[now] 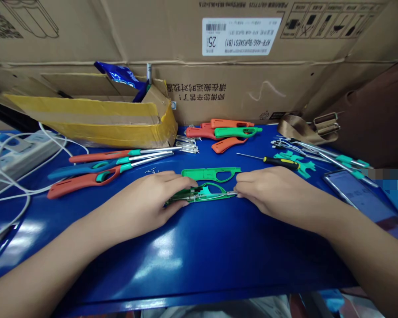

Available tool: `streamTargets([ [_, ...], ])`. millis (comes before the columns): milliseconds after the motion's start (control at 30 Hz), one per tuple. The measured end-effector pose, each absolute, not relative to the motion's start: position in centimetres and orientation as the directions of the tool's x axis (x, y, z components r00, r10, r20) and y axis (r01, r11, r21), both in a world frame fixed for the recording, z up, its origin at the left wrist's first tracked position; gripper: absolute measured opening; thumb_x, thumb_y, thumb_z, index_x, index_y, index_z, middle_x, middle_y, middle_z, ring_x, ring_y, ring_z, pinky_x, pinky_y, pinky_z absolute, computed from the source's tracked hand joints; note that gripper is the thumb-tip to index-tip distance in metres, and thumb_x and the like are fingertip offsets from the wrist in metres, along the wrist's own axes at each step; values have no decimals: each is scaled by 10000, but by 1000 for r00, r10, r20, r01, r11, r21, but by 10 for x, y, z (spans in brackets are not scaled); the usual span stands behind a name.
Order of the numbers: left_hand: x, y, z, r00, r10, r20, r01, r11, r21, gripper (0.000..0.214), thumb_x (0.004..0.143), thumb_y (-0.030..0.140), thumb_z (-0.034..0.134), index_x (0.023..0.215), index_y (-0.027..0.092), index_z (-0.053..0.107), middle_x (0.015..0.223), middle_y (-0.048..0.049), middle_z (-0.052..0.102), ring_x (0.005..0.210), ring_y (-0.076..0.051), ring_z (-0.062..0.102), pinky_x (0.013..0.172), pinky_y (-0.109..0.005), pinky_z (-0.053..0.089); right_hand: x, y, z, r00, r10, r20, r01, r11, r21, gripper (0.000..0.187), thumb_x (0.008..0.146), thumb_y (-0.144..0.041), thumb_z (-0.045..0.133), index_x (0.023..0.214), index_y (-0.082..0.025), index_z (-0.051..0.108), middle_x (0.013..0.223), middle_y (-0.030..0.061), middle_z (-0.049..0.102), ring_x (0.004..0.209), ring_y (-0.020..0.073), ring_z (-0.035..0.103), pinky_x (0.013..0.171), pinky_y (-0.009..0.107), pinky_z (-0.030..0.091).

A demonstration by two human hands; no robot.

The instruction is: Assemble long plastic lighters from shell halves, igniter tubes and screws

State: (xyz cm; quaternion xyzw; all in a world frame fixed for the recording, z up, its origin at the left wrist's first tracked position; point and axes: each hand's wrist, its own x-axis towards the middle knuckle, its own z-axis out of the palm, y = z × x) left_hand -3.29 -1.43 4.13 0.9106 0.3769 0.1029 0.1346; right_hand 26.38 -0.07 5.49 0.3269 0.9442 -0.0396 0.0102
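Note:
An opened green lighter casing half point(207, 194), long-necked in shape, lies before me with its inner parts and a teal trigger point(205, 191) showing. My left hand point(162, 192) is closed on its handle end, thumb at the near side and fingers at the far side. At the other end, my right hand point(268, 190) pinches the metal rod piece point(231, 193) by the casing's tip; its fingertips hide the rest of that piece. Just beyond lies the matching green casing half point(212, 173), its hollow side up. Small screws point(152, 171) lie beyond my left hand.
Finished-looking lighters point(99, 157) lie left, by a yellow-taped box point(119, 128) and a power strip point(23, 152). Orange and green casings point(232, 130) lie at the back. A screwdriver point(281, 162), teal triggers point(301, 164), metal rods point(331, 157) and a phone point(361, 194) are right.

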Motion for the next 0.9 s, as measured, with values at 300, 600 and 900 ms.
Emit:
streamTargets([
  [300, -30, -15, 44, 703, 704, 96, 646, -689, 329, 275, 1000, 237, 561, 1265, 250, 631, 1155, -60, 708, 1035, -225, 679, 916, -376, 548, 257, -7, 58, -766, 641, -52, 643, 765, -43, 242, 988, -222, 571, 820, -200, 744, 852, 39, 724, 784, 200, 670, 604, 324, 347],
  [600, -27, -18, 43, 714, 695, 86, 630, -691, 355, 259, 1003, 229, 556, 1250, 246, 632, 1143, -60, 708, 1041, -222, 673, 905, -366, 540, 252, 5, 46, -570, 821, -30, 715, 477, -512, 116, 905, -214, 679, 833, -217, 771, 860, 14, 739, 737, 148, 623, 639, 268, 422],
  [900, -20, -22, 46, 747, 659, 85, 587, -714, 381, 249, 1000, 166, 531, 1213, 228, 644, 1091, -51, 714, 982, -212, 662, 863, -346, 527, 251, 5, 44, -546, 826, -143, 721, 376, -583, 160, 887, -193, 664, 732, -200, 706, 735, -13, 649, 637, 120, 519, 588, 254, 383],
])
